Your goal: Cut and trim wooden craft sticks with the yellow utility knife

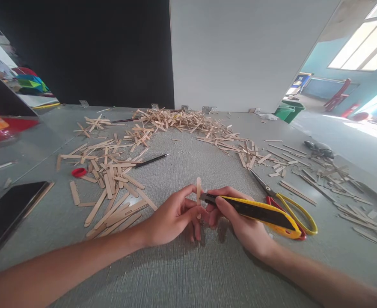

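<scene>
A wooden stick (pixel 199 187) and a yellow-and-black cutter (pixel 262 212) held above a table (pixel 182 164).
The left hand's (pixel 170 218) fingers pinch the stick upright, its rounded top above them, its lower part partly covered by the thumb; the right hand's (pixel 244 224) fingers grasp the cutter, its tip at the stick, contact hard to make out. The cutter partly hides the scissors (pixel 304 209); a phone (pixel 10 216) is cut off at left.

I get bright daylight through the blown-out window (pixel 361 46) at upper right, glare streaking the floor (pixel 325 130) below; soft shadows lie on the tabletop (pixel 162 282) at lower centre, and wide-angle distortion stretches my edges.
</scene>
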`<state>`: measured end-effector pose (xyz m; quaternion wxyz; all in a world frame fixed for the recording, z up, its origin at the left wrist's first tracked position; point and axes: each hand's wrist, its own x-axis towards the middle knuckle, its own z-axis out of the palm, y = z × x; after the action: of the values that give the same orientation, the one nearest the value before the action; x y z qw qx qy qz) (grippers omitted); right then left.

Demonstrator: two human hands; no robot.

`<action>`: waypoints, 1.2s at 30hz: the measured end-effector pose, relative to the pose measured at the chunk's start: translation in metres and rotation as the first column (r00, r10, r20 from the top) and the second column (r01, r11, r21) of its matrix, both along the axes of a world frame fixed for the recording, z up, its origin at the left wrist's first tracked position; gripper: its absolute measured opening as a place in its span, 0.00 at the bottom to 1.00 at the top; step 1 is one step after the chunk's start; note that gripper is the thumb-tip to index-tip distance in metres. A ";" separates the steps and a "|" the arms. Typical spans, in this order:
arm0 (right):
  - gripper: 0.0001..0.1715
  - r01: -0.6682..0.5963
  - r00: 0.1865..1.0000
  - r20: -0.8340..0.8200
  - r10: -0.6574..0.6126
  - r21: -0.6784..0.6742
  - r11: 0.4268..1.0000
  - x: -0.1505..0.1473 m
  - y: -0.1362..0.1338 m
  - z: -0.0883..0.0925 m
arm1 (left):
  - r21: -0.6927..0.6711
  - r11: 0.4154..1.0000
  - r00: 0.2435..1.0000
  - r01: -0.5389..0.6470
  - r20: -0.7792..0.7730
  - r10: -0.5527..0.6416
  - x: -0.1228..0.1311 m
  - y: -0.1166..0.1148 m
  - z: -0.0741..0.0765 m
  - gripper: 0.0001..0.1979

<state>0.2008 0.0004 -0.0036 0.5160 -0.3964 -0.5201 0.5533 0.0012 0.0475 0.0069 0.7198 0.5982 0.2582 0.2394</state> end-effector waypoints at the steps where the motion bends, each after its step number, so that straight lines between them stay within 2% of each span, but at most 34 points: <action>1: 0.15 -0.015 1.000 -0.022 0.014 -0.018 1.000 0.000 0.001 0.000 | -0.003 1.000 1.000 0.000 0.001 0.000 0.000 0.000 -0.001 0.13; 5: 0.16 -0.047 0.994 -0.100 0.042 -0.050 0.998 0.001 0.003 -0.003 | -0.002 1.000 1.000 -0.015 -0.008 0.015 0.000 0.001 -0.002 0.14; 10: 0.22 -0.064 0.993 -0.102 0.050 -0.136 0.989 0.004 0.005 -0.009 | 0.009 0.999 0.999 -0.034 -0.032 0.035 -0.001 0.001 -0.002 0.15; 14: 0.21 -0.033 0.990 -0.143 0.008 -0.170 0.985 0.005 0.010 -0.013 | 0.025 1.000 0.999 -0.001 -0.041 0.002 -0.003 0.003 0.000 0.14; 19: 0.29 0.025 0.990 -0.132 -0.056 -0.225 0.974 0.004 0.015 -0.013 | 0.013 1.000 1.000 0.023 0.003 -0.023 -0.004 0.007 -0.002 0.14; 23: 0.22 0.089 0.993 -0.074 -0.097 -0.111 0.990 0.006 0.011 -0.015 | 0.029 0.999 1.000 0.020 -0.021 -0.019 -0.004 0.008 -0.004 0.12; 25: 0.20 0.070 0.996 -0.041 -0.074 -0.075 0.995 0.007 0.008 -0.015 | 0.053 0.998 0.999 0.023 -0.050 -0.021 -0.004 0.008 -0.004 0.11; 28: 0.21 0.017 1.000 -0.007 -0.018 -0.099 0.995 0.007 0.004 -0.013 | 0.072 0.997 0.997 0.019 -0.078 -0.013 -0.005 0.007 -0.002 0.12; 36: 0.26 0.043 0.999 0.011 -0.042 -0.092 0.995 0.005 0.005 -0.009 | 0.084 0.996 0.992 0.015 -0.122 -0.004 -0.005 0.007 0.000 0.17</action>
<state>0.2061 0.0053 -0.0127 0.5065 -0.4331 -0.4877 0.5640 -0.0037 0.0544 0.0066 0.6777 0.6430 0.2885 0.2098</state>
